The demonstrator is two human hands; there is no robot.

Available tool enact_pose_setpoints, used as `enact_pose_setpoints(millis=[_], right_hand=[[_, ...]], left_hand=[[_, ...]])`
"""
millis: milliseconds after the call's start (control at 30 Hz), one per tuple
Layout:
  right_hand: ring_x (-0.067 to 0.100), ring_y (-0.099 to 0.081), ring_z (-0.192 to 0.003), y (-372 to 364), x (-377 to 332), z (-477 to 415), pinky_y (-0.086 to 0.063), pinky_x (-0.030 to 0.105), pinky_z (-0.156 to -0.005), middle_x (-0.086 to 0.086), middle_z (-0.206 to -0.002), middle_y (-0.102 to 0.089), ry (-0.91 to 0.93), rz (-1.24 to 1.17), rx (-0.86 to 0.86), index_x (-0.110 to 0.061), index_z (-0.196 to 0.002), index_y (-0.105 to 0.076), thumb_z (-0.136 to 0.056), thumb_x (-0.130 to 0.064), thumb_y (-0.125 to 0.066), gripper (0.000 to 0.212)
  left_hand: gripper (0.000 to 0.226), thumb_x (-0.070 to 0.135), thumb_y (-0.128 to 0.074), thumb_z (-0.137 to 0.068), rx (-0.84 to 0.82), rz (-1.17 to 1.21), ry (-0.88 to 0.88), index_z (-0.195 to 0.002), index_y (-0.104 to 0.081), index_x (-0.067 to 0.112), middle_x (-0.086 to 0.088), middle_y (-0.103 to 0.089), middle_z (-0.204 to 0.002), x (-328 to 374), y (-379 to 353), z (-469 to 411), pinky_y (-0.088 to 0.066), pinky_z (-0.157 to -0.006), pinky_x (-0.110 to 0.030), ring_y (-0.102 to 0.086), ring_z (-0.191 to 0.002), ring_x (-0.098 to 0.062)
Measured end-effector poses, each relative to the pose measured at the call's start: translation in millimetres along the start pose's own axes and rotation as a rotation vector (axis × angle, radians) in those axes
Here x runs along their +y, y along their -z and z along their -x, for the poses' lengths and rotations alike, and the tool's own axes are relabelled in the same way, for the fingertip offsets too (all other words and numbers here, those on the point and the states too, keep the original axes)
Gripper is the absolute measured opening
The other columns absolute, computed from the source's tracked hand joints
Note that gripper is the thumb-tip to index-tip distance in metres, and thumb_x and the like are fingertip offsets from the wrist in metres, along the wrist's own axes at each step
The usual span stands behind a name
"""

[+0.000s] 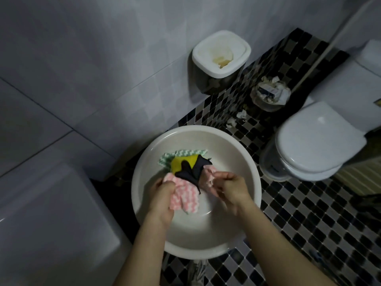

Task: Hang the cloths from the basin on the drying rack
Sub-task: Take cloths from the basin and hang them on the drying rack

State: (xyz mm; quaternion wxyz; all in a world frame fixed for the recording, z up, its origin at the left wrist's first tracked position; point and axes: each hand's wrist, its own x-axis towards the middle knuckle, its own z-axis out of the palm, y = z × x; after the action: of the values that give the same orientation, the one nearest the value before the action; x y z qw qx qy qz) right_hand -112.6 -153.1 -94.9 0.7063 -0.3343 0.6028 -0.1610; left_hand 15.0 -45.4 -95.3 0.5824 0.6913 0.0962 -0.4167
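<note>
A round white basin (pixel 144 203) stands on the tiled floor and holds several cloths. A pink-and-white zigzag cloth (pixel 184 195) is stretched between my hands. My left hand (pixel 162 193) grips its left end, and my right hand (pixel 228 187) pinches its right end. A black cloth (pixel 190 171) lies draped over the pink one. Behind them lie a yellow cloth (pixel 181 163) and a green-and-white zigzag cloth (pixel 182 153). No drying rack is in view.
A white toilet (pixel 313 145) stands to the right, a small bin full of paper (pixel 270 96) behind it. A white-lidded bin (pixel 221 58) hangs on the tiled wall. A white appliance top (pixel 41 213) fills the left. Black-and-white mosaic floor (pixel 309 223) lies to the right.
</note>
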Motion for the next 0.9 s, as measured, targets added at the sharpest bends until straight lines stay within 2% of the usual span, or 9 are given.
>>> enact_pose_setpoints(millis=[67,133,233,333,467,600,733,800,900], right_hand=[[0.024,-0.062,-0.062,9.6,-13.0,15.4,-0.054,0.022,-0.047,0.015,-0.07,-0.057,-0.071,-0.196,-0.118,-0.001,-0.085,-0.061,-0.085,0.019,-0.047,0.025],[0.026,-0.06,-0.07,18.7,-23.1,31.2,-0.057,0.022,-0.051,0.015,-0.075,-0.055,-0.084,-0.281,-0.15,0.0,-0.082,-0.061,-0.086,0.02,-0.041,0.028],[0.016,-0.059,-0.058,21.4,-35.5,56.1,-0.055,0.02,-0.05,0.013,-0.077,-0.06,-0.018,-0.176,-0.168,0.0,-0.079,-0.065,-0.085,0.017,-0.037,0.033],[0.015,-0.065,-0.063,21.6,-53.1,88.6,-0.051,0.021,-0.05,0.016,-0.091,-0.069,0.034,-0.109,-0.344,-0.005,-0.101,-0.07,-0.088,0.004,-0.054,0.023],[0.028,-0.069,-0.097,24.9,-66.2,121.5,-0.059,0.034,-0.079,0.019,-0.113,-0.069,0.093,-0.087,-0.577,-0.009,-0.123,-0.061,-0.081,-0.007,-0.067,0.042],[0.028,-0.071,-0.086,28.9,-74.0,137.8,-0.059,0.033,-0.073,0.023,-0.102,-0.071,0.257,0.048,-0.326,0.005,-0.107,-0.066,-0.084,0.002,-0.065,0.023],[0.035,-0.069,-0.094,51.1,-84.5,163.4,-0.057,0.043,-0.087,0.024,-0.102,-0.071,0.29,0.074,-0.3,0.007,-0.106,-0.067,-0.088,-0.005,-0.064,0.022],[0.038,-0.068,-0.09,59.3,-87.3,174.3,-0.056,0.042,-0.083,0.031,-0.099,-0.069,0.341,0.134,-0.277,0.008,-0.099,-0.068,-0.09,-0.012,-0.063,0.023],[0.035,-0.068,-0.082,74.2,-93.1,192.8,-0.055,0.039,-0.077,0.03,-0.091,-0.07,0.4,0.11,-0.226,0.011,-0.092,-0.068,-0.092,-0.023,-0.061,0.034]], left_hand=[[0.048,0.002,-0.046,-0.064,-0.103,0.096,-0.015,-0.108,-0.063,-0.004,-0.022,-0.068,-0.095,11.3,2.8,9.0,-0.055,-0.067,-0.031,-0.067,-0.082,-0.029],[0.046,-0.001,-0.044,-0.067,-0.202,0.132,-0.049,-0.108,-0.063,-0.007,-0.022,-0.07,-0.096,26.9,2.6,24.1,-0.056,-0.063,-0.03,-0.069,-0.084,-0.032],[0.04,-0.004,-0.041,-0.077,-0.281,0.217,-0.049,-0.11,-0.063,-0.007,-0.019,-0.07,-0.096,44.8,-1.0,44.1,-0.056,-0.061,-0.025,-0.07,-0.079,-0.024],[0.038,-0.002,-0.034,-0.088,-0.359,0.296,0.059,-0.115,-0.062,-0.002,-0.019,-0.07,-0.102,55.8,-8.7,61.8,-0.058,-0.063,-0.028,-0.072,-0.082,-0.023],[0.045,-0.005,-0.033,-0.091,-0.466,0.242,-0.015,-0.123,-0.058,0.017,-0.017,-0.069,-0.112,65.9,-27.8,97.9,-0.058,-0.066,-0.037,-0.068,-0.099,-0.033],[0.041,-0.01,-0.04,-0.089,-0.434,0.045,-0.151,-0.113,-0.063,0.014,-0.016,-0.071,-0.108,70.8,-36.5,125.4,-0.058,-0.073,-0.036,-0.071,-0.095,-0.029],[0.03,0.013,-0.058,-0.086,-0.609,0.02,-0.078,-0.115,-0.064,0.011,-0.017,-0.071,-0.107,84.4,-36.0,146.2,-0.053,-0.089,-0.044,-0.068,-0.099,-0.032],[0.039,0.024,-0.07,-0.08,-0.7,-0.053,-0.085,-0.117,-0.061,0.016,-0.014,-0.072,-0.108,91.3,-39.1,157.4,-0.054,-0.089,-0.044,-0.069,-0.099,-0.03],[0.032,0.015,-0.076,-0.077,-0.721,-0.197,-0.169,-0.107,-0.066,0.016,-0.01,-0.075,-0.098,96.9,-52.9,185.7,-0.059,-0.081,-0.038,-0.073,-0.091,-0.025]])
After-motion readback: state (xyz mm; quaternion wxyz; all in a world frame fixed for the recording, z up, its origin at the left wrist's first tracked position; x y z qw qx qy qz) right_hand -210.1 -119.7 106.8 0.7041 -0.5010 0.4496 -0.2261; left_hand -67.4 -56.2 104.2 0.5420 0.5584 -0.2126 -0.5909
